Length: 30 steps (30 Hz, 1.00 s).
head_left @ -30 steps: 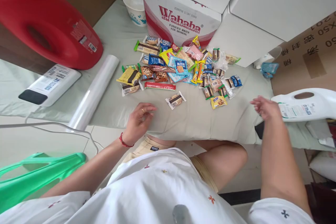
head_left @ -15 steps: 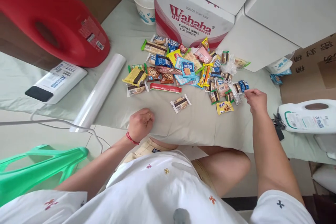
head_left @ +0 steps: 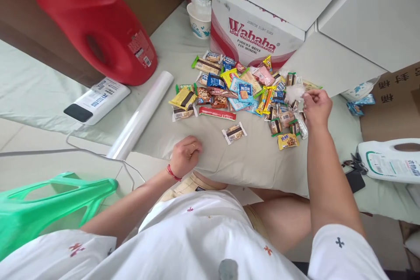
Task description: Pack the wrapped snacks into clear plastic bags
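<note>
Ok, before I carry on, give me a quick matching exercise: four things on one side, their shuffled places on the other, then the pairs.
Things:
1. Left hand
2. Wahaha box
3. Long red packet
4. Right hand

Places:
A. Lying along the front of the snack pile
B. At the pile's right side, by the crumpled clear plastic
C. Curled, near the front edge of the cloth
D. Standing behind the pile

Pairs: 1-C, 2-D, 3-A, 4-B

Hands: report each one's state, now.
Left hand: closed in a loose fist, nothing seen in it.
Right hand: at the crumpled plastic; whether closed on it cannot be told.
</note>
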Motion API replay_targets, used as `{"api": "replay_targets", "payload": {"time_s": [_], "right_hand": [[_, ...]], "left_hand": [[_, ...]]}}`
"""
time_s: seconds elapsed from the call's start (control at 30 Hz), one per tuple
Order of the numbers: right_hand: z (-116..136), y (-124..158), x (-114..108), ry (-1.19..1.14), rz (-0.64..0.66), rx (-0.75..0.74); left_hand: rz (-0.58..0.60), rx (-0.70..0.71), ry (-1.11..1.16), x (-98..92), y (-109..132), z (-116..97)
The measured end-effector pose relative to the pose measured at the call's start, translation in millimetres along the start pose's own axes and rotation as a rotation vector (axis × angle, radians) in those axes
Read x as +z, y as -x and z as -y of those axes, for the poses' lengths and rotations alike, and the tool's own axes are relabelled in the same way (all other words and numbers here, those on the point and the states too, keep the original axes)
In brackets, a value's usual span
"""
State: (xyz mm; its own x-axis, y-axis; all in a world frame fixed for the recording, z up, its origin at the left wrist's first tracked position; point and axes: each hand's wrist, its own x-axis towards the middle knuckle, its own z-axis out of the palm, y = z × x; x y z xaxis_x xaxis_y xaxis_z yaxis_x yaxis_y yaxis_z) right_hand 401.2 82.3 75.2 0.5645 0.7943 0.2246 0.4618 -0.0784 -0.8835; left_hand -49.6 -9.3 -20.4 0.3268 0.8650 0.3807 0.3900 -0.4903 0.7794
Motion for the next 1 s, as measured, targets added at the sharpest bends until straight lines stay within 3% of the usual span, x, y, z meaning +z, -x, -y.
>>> {"api": "replay_targets", "payload": {"time_s": [0.07,0.13,0.27,0.37,0.57,0.63,0.77,0.83,0.9,1.0], "right_hand": [[8,41,-5,-0.150,0.036,0.080],[17,92,-1,-0.356,0.116,0.225],[33,191,27,-0.656,0.201,0.538],[38,234,43,-0.681,0.174,0.621],[32,239,27,-0.531,0.116,0.487],[32,233,17,-0.516,0.094,0.463],[30,221,-2,-0.541,0.044,0.499],[28,220,-8,-0.560,0.027,0.536],[28,222,-10,-0.579,0.022,0.581],[32,227,-7,-0.587,0.089,0.645]], "left_hand": [[0.004,-0.147,0.175,3.6,-3,-16],[0.083,-0.328,0.444,14.6,-10,-37],[0.291,-0.765,1.210,51.0,-34,-75],[0.433,-0.884,1.381,72.2,-46,-82],[0.434,-0.827,1.078,76.5,-40,-67],[0.436,-0.833,1.095,69.9,-40,-61],[0.405,-0.997,1.257,49.3,-46,-46],[0.348,-1.019,1.273,40.6,-49,-42],[0.225,-0.917,1.162,37.2,-50,-45],[0.148,-0.579,0.901,42.6,-50,-65]]}}
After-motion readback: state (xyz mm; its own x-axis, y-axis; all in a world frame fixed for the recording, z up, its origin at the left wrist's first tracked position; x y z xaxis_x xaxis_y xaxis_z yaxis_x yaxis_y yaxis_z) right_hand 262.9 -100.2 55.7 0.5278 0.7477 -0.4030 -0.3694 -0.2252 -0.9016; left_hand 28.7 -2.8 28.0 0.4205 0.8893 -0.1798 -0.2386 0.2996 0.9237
